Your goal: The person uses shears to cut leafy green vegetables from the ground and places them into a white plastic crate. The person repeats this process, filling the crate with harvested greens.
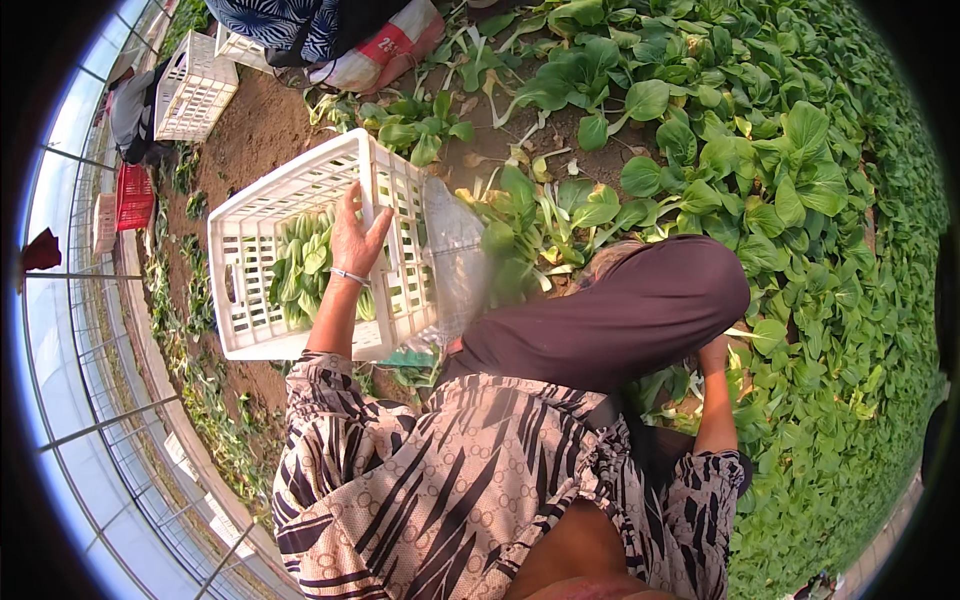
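My left hand [358, 238] is over a white plastic crate [217, 285], fingers and thumb apart. It overlaps the crate's side rim, and I cannot tell whether it touches it. Green leafy vegetables with pale stems, like bok choy [304, 259], are piled inside, against the lower part of the crate. Beyond my bent right knee, low among the plants, my right hand [714, 355] is largely hidden by the leg. A leaf with a pale stem [766, 337] shows beside it; whether the fingers hold anything cannot be seen.
Dense leafy plants [832, 300] cover the ground on the right. Cut plants and yellowed leaves [555, 214] lie ahead. Clear plastic sheeting [454, 255] touches the crate's side. Farther off are another white crate [196, 86], a red crate [135, 196], a sack [386, 49] and two people.
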Tool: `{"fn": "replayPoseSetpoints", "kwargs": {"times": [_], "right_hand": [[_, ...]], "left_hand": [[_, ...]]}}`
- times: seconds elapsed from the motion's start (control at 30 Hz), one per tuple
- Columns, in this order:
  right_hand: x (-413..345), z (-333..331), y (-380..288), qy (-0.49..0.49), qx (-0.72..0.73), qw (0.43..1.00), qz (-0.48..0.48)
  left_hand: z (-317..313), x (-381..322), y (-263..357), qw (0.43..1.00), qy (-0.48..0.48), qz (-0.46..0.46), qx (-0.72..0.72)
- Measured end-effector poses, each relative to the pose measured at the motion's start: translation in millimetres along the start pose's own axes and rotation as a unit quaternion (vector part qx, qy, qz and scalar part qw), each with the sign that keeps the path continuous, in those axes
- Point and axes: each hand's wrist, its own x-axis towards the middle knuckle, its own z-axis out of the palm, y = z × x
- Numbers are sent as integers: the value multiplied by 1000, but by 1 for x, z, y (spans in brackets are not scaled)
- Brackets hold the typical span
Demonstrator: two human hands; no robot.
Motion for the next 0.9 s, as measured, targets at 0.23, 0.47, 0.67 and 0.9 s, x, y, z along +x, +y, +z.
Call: {"fn": "replayPoseSetpoints", "kwargs": {"times": [0.23, 0.47, 0.67, 0.9], "right_hand": [[45, -100, -123, 122, 29, 991, 37], [122, -118, -355, 131, 251, 956, -71], [174, 78, -475, -212, 172, 948, -161], [98, 293, -405, -268, 31, 957, 108]], "left_hand": [[12, -4, -7, 955, -88, -122, -255], [9, -7, 10, 845, -110, -264, -451], [8, -8, 14, 791, -127, -281, -529], [7, -7, 15, 798, -138, -281, -516]]}}
